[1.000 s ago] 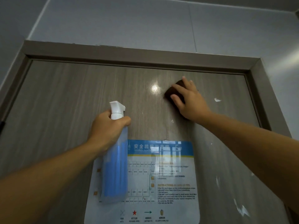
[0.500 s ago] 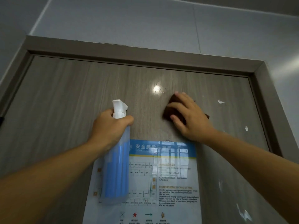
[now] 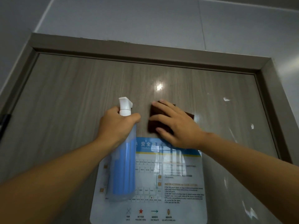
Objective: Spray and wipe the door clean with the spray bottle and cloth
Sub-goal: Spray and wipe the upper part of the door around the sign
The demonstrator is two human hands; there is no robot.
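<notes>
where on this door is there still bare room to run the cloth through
Bare wood runs above both hands up to the door frame, and down the left side between frame and evacuation notice. The right strip is open but flecked with white marks. The middle is crowded: left hand gripping spray bottle, right hand pressing cloth.

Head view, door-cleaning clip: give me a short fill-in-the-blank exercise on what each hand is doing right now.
1. The left hand grips the spray ____ by its neck.
2. The right hand presses a brown ____ flat against the door.
3. Below both hands, a blue and white ____ is stuck on the door.
4. The white nozzle sits at the ____ of what the left hand holds.

Missing words: bottle; cloth; poster; top
</notes>
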